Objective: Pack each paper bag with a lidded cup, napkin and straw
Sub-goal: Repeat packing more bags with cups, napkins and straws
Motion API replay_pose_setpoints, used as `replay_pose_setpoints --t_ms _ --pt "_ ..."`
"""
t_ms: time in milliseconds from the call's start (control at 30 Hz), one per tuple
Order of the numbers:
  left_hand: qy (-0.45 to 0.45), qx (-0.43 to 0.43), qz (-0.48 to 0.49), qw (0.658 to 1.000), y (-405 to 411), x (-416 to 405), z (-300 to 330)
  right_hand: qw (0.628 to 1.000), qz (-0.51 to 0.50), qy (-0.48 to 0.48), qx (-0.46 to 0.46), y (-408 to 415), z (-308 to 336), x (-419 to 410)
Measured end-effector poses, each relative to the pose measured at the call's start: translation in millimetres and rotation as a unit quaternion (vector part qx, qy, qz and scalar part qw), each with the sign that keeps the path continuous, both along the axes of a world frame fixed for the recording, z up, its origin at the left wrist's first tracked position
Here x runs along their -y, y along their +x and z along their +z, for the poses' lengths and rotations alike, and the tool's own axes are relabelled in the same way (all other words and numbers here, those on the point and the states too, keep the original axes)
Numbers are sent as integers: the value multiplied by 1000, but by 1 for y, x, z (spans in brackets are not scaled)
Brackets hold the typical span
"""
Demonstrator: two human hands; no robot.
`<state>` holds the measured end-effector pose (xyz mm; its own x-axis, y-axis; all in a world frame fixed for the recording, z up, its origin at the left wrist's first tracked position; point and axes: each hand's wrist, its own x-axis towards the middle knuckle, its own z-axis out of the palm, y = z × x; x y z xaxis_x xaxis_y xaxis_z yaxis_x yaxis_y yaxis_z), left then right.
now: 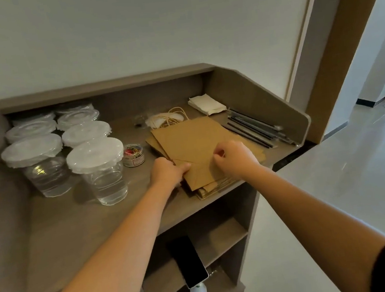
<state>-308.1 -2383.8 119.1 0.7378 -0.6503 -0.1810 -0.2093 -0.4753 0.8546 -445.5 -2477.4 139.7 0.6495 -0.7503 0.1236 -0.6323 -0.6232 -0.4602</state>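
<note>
Left hand (168,171) grips the near-left edge of the top paper bag (194,145), fingers curled round it. Right hand (233,156) pinches the same bag's near edge, fingertips bunched. Bags lie flat in a stack at the desk's (74,224) front right; count unclear, edges overlap. Lidded cups (97,169): six visible in two rows on the left, two more lids half hidden behind. One napkin stack (206,104) back right. Black straws (253,128) beside the bags, number unreadable. One paperclip tub (134,154). One phone (187,260) on the shelf below.
</note>
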Motion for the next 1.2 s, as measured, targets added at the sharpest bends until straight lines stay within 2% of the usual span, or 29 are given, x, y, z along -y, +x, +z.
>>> replay_pose_setpoints --t_ms 133,233,333,400,500,600,700,733,800,867,933,1033,1133,1200 --pt "-90 -88 29 992 -15 1 10 999 30 24 35 1 7 18" --pt "-163 -76 47 983 -31 -3 19 990 43 67 114 3 9 23" --pt "-238 -34 23 970 -52 -15 25 976 34 110 186 6 21 20" --pt "-258 13 -4 966 -71 -26 27 983 46 81 156 6 36 11" --pt "-265 82 -39 960 -97 -39 24 995 94 -11 30 0 61 -13" --pt "-236 139 -70 959 -117 -54 20 991 130 19 -15 -6 70 -36" --pt "-210 165 -72 961 -129 -76 17 991 113 -28 -63 -18 74 -58" --pt "-217 138 -68 964 -131 -84 17 990 106 -59 -68 -23 75 -68" --pt "-261 -31 -71 962 -134 -105 24 987 98 -113 -65 -35 75 -91" --pt "-288 -209 -51 933 -131 -128 29 984 98 -136 -52 -48 74 -122" --pt "-308 -291 12 906 -126 -154 31 978 117 -164 -59 -65 70 -160" --pt "-319 -317 56 892 -129 -199 36 960 177 -210 -50 -86 53 -221" --pt "-301 -284 62 908 -141 -240 34 947 235 -213 -46 -99 22 -273" --pt "-282 -268 106 915 -150 -266 26 942 268 -196 -51 -104 1 -302"
